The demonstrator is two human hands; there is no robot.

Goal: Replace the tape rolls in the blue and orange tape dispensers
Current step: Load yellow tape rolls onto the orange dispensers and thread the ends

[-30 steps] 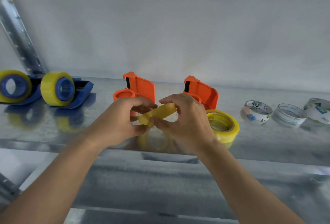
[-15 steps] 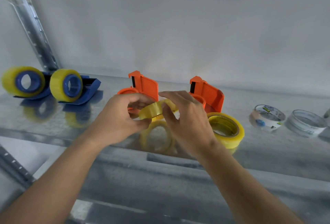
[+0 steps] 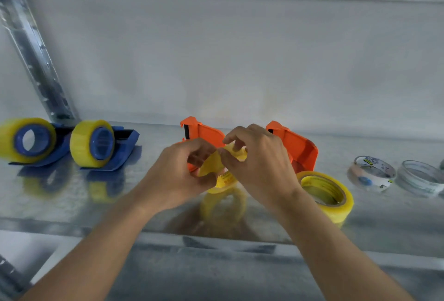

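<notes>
A yellow tape roll (image 3: 222,171) is held upright just above the metal shelf (image 3: 153,200), in front of the left orange dispenser (image 3: 204,132). My left hand (image 3: 177,171) grips its left side. My right hand (image 3: 259,164) pinches its top edge with curled fingers. The right orange dispenser (image 3: 298,144) stands behind my right hand, partly hidden. A second yellow tape roll (image 3: 326,195) lies flat beside it. Two blue dispensers (image 3: 26,142) (image 3: 103,144) at the left each carry a yellow roll.
Two near-empty clear tape cores (image 3: 371,172) (image 3: 420,178) lie at the right of the shelf. A slanted metal upright (image 3: 36,56) rises at the back left. A lower shelf level shows beneath the front edge.
The roll has tilted more upright between my hands, and my right fingers have shifted onto its top edge. The view has drifted, so the shelf items sit lower and further left.
</notes>
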